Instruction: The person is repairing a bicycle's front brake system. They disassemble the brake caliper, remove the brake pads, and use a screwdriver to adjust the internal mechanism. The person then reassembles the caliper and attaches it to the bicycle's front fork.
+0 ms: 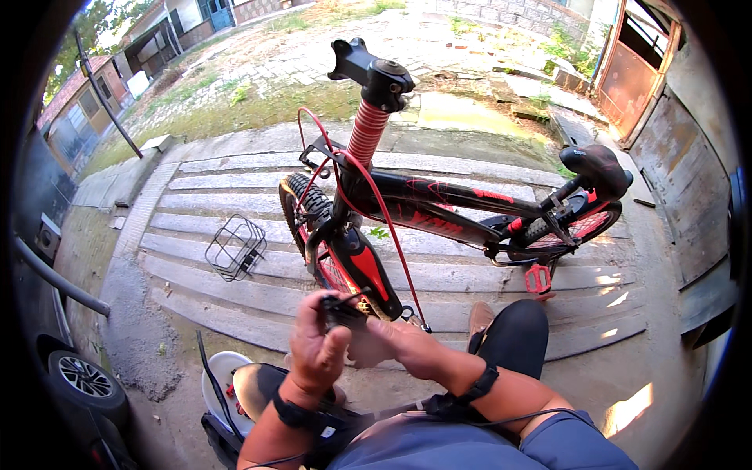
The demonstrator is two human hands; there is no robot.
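My left hand (pixel 317 345) is raised in front of me, its fingers closed round a small black part (pixel 341 310), perhaps a clamp or bracket; its exact kind is unclear. My right hand (pixel 407 345) comes in against it from the right, its fingertips smeared by motion. Just beyond both hands stands a black and red bicycle (pixel 439 215), its front wheel (pixel 301 204) turned toward me under a black and red mudguard (pixel 364 270). The stem (pixel 384 82) on top carries no handlebar. Red cables (pixel 392 227) hang loose from the front, ending near my right hand.
A black wire basket (pixel 236 249) lies on the slatted concrete left of the bicycle. By my left leg is a white bucket (pixel 222 368) with red items inside. A car wheel (pixel 86 378) shows at lower left. A rusty metal door (pixel 638 66) stands at far right.
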